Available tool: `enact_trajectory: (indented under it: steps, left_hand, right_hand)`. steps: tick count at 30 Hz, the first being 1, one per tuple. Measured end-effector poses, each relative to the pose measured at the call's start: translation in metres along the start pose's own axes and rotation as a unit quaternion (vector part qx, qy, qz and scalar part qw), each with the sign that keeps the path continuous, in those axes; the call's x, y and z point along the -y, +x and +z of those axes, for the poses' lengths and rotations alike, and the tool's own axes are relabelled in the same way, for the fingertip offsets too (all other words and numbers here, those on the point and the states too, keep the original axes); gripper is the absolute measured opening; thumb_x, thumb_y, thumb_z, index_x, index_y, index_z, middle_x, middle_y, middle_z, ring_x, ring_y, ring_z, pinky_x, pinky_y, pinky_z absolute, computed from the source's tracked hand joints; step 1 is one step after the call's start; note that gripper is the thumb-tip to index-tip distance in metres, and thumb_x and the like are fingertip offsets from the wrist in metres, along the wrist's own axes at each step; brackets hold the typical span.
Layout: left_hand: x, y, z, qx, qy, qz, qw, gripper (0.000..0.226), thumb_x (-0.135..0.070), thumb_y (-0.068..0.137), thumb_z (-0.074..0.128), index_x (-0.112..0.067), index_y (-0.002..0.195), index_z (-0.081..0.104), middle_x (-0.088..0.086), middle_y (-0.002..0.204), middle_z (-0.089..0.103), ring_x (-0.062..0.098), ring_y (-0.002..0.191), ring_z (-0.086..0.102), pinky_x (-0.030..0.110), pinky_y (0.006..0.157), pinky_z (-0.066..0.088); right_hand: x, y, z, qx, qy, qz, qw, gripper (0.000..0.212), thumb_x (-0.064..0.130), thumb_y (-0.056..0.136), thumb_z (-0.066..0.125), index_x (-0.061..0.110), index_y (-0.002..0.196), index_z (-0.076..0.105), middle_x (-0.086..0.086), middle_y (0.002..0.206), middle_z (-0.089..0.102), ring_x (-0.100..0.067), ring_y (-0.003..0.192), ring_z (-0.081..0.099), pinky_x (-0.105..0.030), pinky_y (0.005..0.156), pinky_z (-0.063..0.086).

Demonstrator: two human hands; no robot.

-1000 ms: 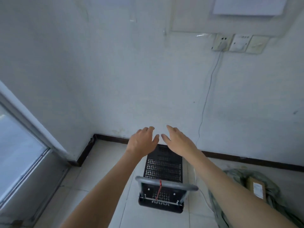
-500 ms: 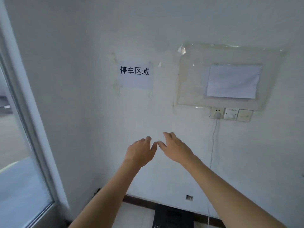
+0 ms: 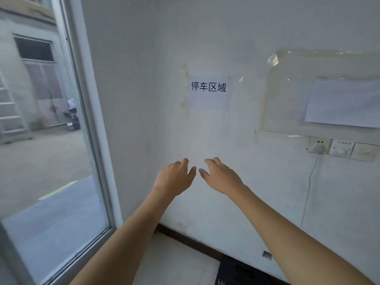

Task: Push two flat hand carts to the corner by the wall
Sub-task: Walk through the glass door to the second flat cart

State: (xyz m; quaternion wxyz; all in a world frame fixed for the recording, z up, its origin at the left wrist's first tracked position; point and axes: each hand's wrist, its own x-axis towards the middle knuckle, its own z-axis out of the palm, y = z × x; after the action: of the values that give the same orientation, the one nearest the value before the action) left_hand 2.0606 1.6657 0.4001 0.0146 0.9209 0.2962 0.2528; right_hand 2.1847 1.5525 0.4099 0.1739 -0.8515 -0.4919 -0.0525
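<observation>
Only the far end of one black perforated hand cart [image 3: 240,271] shows at the bottom edge, lying flat on the floor against the wall's dark skirting; my right forearm covers part of it. No second cart is in view. My left hand [image 3: 174,178] and my right hand [image 3: 221,176] are held out side by side in front of the white wall, palms down, fingers spread, holding nothing. Both hands hang well above the cart and touch nothing.
The corner [image 3: 158,225] where the walls meet is just left of the cart. A large window [image 3: 47,140] fills the left side. On the wall are a paper sign [image 3: 208,90], a plastic-covered sheet [image 3: 337,101], sockets [image 3: 341,148] and a hanging cable [image 3: 308,194].
The view has tilted up and swung left: the cart, fully seen a second ago, has slid to the bottom edge, and the window has come in. My hands stay raised and empty.
</observation>
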Motion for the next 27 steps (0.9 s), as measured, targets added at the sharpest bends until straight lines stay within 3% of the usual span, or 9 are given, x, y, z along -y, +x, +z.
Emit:
enact_trajectory:
  steps: [6,12,15,18,21,27]
  left_hand:
    - [0.054,-0.062,-0.049,-0.026,0.041,-0.103,0.993,0.045,-0.048,0.098,0.029,-0.016,0.120,0.052,0.009,0.110,0.067,0.032,0.095,0.065,0.039,0.074,0.048]
    - [0.092,-0.203,-0.103,-0.059,0.101,-0.253,0.960,0.046,-0.048,0.097,0.033,-0.013,0.121,0.051,0.015,0.111,0.066,0.037,0.100,0.063,0.043,0.077,0.050]
    - [0.098,-0.289,-0.137,-0.073,0.131,-0.346,0.926,0.045,-0.048,0.098,0.032,-0.015,0.124,0.048,0.016,0.111,0.066,0.037,0.098,0.064,0.043,0.074,0.052]
    - [0.094,-0.382,-0.172,-0.061,0.200,-0.394,0.895,0.040,-0.044,0.100,0.033,-0.015,0.123,0.048,0.014,0.103,0.066,0.036,0.089,0.065,0.039,0.066,0.050]
    - [0.088,-0.478,-0.207,-0.055,0.247,-0.486,0.837,0.047,-0.050,0.099,0.029,-0.017,0.130,0.042,0.011,0.107,0.066,0.033,0.092,0.065,0.035,0.064,0.045]
    - [0.042,-0.646,-0.280,-0.058,0.313,-0.607,0.728,0.055,-0.051,0.098,0.026,-0.015,0.138,0.038,0.016,0.116,0.062,0.036,0.101,0.063,0.044,0.075,0.050]
  right_hand:
    - [0.091,-0.003,0.026,0.013,0.026,-0.158,0.987,0.054,0.053,0.099,0.034,0.017,0.138,0.044,-0.005,0.138,0.050,-0.029,0.117,0.055,-0.044,0.088,0.048]
    - [0.196,-0.067,0.063,0.084,0.082,-0.317,0.941,0.058,0.056,0.099,0.031,0.019,0.142,0.041,-0.005,0.139,0.052,-0.027,0.122,0.054,-0.045,0.093,0.047]
    - [0.255,-0.122,0.080,0.120,0.103,-0.397,0.904,0.056,0.048,0.100,0.036,0.019,0.147,0.037,-0.005,0.143,0.050,-0.025,0.127,0.049,-0.045,0.100,0.044]
    - [0.313,-0.187,0.089,0.156,0.116,-0.467,0.863,0.054,0.049,0.099,0.037,0.019,0.143,0.040,-0.009,0.139,0.052,-0.028,0.123,0.052,-0.046,0.096,0.046]
    - [0.368,-0.261,0.089,0.172,0.141,-0.541,0.811,0.052,0.049,0.098,0.040,0.020,0.140,0.043,-0.009,0.134,0.057,-0.030,0.116,0.057,-0.047,0.091,0.049]
    - [0.470,-0.433,0.074,0.226,0.153,-0.676,0.684,0.051,0.051,0.095,0.040,0.020,0.134,0.048,-0.005,0.125,0.061,-0.027,0.112,0.059,-0.045,0.085,0.050]
